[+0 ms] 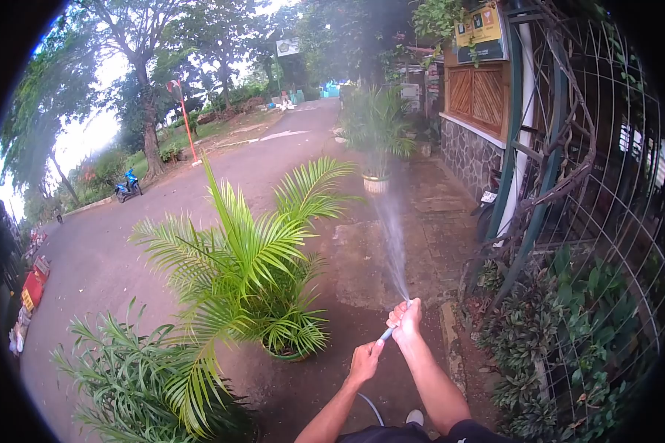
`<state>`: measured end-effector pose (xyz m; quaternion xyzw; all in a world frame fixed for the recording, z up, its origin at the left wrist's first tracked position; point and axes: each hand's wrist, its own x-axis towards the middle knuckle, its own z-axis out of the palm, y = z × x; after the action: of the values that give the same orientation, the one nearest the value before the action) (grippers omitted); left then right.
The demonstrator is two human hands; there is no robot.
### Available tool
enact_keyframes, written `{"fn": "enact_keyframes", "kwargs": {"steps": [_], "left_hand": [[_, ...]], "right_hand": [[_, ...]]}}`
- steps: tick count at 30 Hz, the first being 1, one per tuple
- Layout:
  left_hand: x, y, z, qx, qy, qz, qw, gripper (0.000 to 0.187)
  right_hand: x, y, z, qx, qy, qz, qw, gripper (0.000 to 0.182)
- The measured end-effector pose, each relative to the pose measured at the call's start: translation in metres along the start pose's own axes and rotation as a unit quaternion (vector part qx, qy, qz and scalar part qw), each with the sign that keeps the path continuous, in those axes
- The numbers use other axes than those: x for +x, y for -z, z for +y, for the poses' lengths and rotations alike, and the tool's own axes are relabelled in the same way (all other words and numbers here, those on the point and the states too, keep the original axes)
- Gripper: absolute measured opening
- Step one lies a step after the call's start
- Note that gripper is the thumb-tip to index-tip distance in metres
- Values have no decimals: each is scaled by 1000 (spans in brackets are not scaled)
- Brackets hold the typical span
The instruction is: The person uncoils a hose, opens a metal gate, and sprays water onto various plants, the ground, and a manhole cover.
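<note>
Between my two hands runs a pale grey-blue hose (387,334), held in front of my body. My right hand (406,319) is closed around its outlet end. Lower and to the left, my left hand (364,361) wraps the hose further back. A spray of water (392,232) shoots forward from the outlet and fans into mist. It passes in front of a potted palm (377,122) in a pale pot farther off. A thin length of the hose hangs below my left hand. Closer, on my left, stands a large palm (255,247) in a green-rimmed pot.
A leafy bush (125,369) grows at the lower left. On the right are a wire fence (606,221) with plants at its foot, a green post (506,140) and a stone wall (465,151). Across the road (125,258) stands a blue motorbike (128,184). The paving ahead looks wet.
</note>
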<state>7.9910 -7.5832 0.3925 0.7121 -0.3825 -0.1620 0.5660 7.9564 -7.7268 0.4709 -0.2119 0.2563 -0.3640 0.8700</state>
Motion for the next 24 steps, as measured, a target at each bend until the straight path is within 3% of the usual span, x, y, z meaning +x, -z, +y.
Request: {"fn": "enact_keyframes", "kwargs": {"steps": [3, 16, 19, 24], "left_hand": [[3, 1, -1, -26, -38, 5, 999, 48], [3, 7, 7, -6, -23, 20, 1000, 46], [3, 2, -10, -1, 15, 14, 1000, 48], [-10, -6, -30, 79, 106, -18, 991, 54]], "right_hand": [[-8, -11, -6, 2, 9, -14, 1000, 42], [-6, -19, -4, -18, 4, -37, 999, 36], [15, -4, 8, -29, -16, -35, 999, 44], [47, 46, 40, -11, -70, 82, 994, 48]]}}
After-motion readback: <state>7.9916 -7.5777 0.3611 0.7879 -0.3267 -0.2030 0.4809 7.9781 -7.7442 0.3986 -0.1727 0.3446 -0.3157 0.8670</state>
